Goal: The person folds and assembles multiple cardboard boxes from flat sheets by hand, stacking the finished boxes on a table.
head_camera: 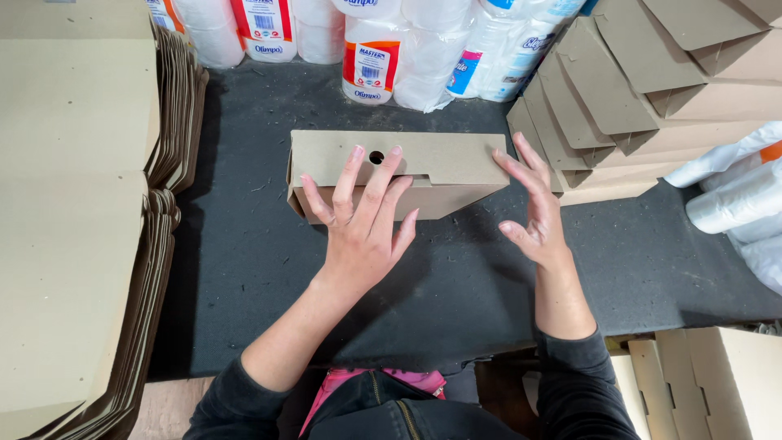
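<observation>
A closed brown cardboard box [444,163] with a small round hole in its lid lies on the dark work surface [244,269]. My left hand [365,220] lies flat with spread fingers on the box's front and lid, fingertips near the hole. My right hand [529,204] is open at the box's right end, its fingertips touching the lid's corner. Neither hand grips anything.
Tall stacks of flat cardboard blanks [73,204] fill the left side. More folded blanks [635,106] fan out at the right. Wrapped packs of paper rolls [383,49] stand along the back, white plastic bags [741,195] at the far right, and cardboard pieces [700,383] at the lower right.
</observation>
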